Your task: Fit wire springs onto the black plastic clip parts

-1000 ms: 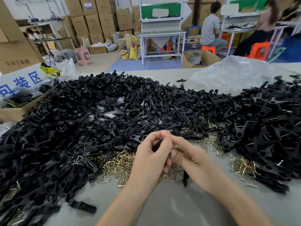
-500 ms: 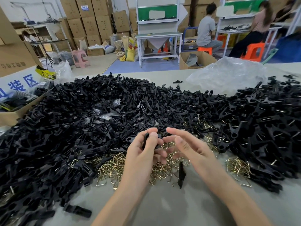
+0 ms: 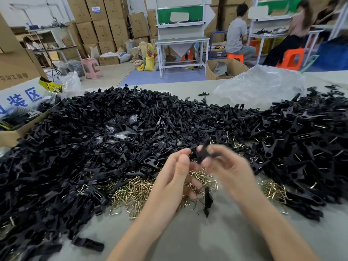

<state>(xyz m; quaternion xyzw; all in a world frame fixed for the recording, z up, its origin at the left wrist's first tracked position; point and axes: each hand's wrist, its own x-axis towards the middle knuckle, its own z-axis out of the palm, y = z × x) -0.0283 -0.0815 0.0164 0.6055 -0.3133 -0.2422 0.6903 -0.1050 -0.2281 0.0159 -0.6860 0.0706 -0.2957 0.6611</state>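
Note:
My right hand [image 3: 228,169] is blurred by motion and pinches a black clip part [image 3: 203,152] between thumb and fingertips, raised above the table. Just to its left my left hand [image 3: 177,172] is held up with relaxed, nearly straight fingers and nothing in it. Under both hands lies a heap of brass wire springs [image 3: 135,193]. One loose black clip part [image 3: 207,201] lies on the grey table [image 3: 197,240] below my hands. A large pile of black clip parts [image 3: 79,144] fills the table's left and middle.
A second pile of black clips with springs [image 3: 301,140] covers the right side. More springs [image 3: 273,191] lie at its front edge. A crumpled clear plastic bag [image 3: 261,85] sits at the back, a cardboard box [image 3: 17,129] at the left. People work at benches behind.
My hands have come apart. The clip part went from my left hand's fingers to my right hand, which has lifted it up and to the right. My left hand let go.

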